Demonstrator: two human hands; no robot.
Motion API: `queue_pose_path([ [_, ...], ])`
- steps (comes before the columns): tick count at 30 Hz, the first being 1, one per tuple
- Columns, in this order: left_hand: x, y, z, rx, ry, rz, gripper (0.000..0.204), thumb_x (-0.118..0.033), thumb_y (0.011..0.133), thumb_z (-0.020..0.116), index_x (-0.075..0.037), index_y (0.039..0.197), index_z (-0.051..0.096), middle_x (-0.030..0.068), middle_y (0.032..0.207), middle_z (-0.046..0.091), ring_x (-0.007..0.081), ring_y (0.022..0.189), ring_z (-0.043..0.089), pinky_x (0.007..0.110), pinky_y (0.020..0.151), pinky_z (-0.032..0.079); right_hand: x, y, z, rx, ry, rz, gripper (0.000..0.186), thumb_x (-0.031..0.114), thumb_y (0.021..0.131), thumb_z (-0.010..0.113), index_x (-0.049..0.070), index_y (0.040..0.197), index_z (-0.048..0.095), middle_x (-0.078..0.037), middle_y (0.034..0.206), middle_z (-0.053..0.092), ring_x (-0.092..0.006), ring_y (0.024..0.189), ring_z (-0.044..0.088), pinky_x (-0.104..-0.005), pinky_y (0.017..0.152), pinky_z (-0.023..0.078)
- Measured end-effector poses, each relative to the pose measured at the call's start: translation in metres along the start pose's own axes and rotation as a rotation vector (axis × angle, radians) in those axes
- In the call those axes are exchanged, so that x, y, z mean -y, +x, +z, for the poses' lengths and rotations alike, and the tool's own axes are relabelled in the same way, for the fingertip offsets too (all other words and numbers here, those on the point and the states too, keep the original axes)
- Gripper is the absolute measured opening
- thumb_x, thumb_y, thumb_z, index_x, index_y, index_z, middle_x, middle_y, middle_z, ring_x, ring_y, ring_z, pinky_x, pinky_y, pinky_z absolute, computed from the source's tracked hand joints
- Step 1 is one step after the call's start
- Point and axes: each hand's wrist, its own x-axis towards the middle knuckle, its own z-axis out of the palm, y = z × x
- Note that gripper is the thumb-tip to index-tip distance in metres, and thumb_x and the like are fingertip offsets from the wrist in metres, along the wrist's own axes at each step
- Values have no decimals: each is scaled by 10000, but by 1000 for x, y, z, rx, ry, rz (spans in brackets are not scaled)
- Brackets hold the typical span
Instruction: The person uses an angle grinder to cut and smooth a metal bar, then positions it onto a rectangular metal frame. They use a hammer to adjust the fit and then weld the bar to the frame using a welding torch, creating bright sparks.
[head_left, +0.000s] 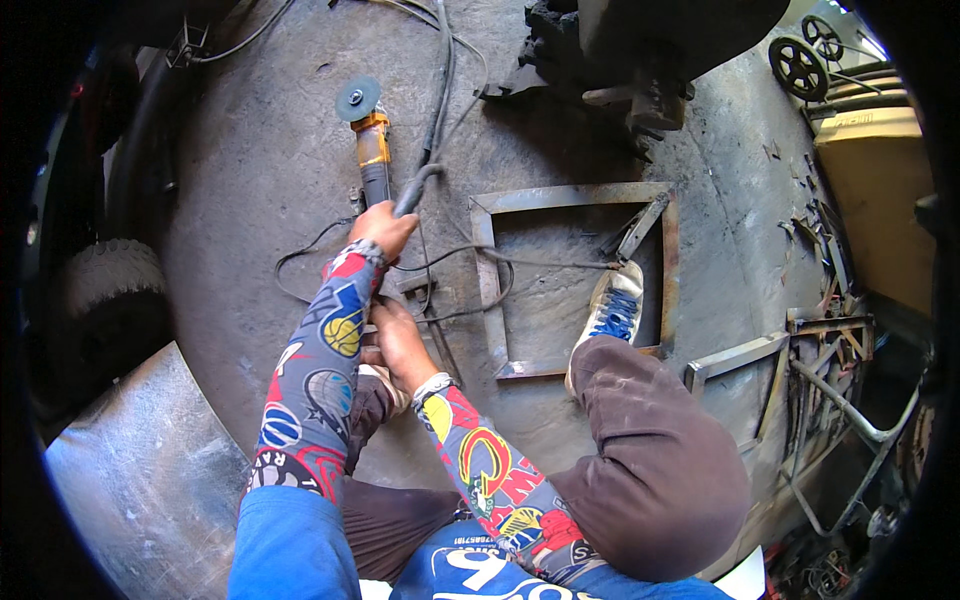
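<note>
My left hand is closed around a grey handle that runs into a thick dark cable; its kind I cannot make out. Just beyond that hand lies an angle grinder with a yellow-orange body and a round disc. Closer to me, my right hand has its fingers curled inward; what they hold is hidden. Small metal bars lie beside this hand. To the right, a four-sided steel frame rests on the concrete floor, with a short slanted metal bar at its far right corner.
My right shoe stands inside the frame. Thin cable crosses the frame's left side. Sheet metal lies at the lower left, a tyre above it. More steel framing and scrap line the right, near a yellowish container.
</note>
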Motion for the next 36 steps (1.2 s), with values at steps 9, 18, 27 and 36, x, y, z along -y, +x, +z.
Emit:
queue_pose_path([
  [9,18,-51,-21,301,-209,-27,335,-298,929,686,-16,1106,652,88,781,677,192,529,617,367,497,513,-6,35,-30,-478,-274,-382,382,244,963,594,-2,1255,615,-137,1037,682,-212,897,656,-353,766,518],
  [18,-24,-128,-60,502,-428,-163,306,-204,944,624,-15,1178,562,88,763,660,186,518,643,328,508,600,62,0,-18,-419,-224,-338,531,343,925,736,-12,1304,626,-175,1022,724,-240,755,700,-345,612,549],
  [27,-32,-108,-26,579,-531,-79,262,-269,1044,523,-37,1144,590,73,727,666,161,470,618,300,409,521,105,-35,-8,-582,-800,-300,720,422,1013,476,-119,1481,399,-395,1217,632,-522,1151,625,-524,1017,484],
  [36,-9,-90,-11,573,-529,-34,266,-259,1050,522,-31,1140,624,85,747,679,172,465,615,304,401,499,103,-30,-4,-576,-863,-377,769,415,937,611,-113,1470,437,-370,1131,678,-478,1080,680,-480,961,530],
])
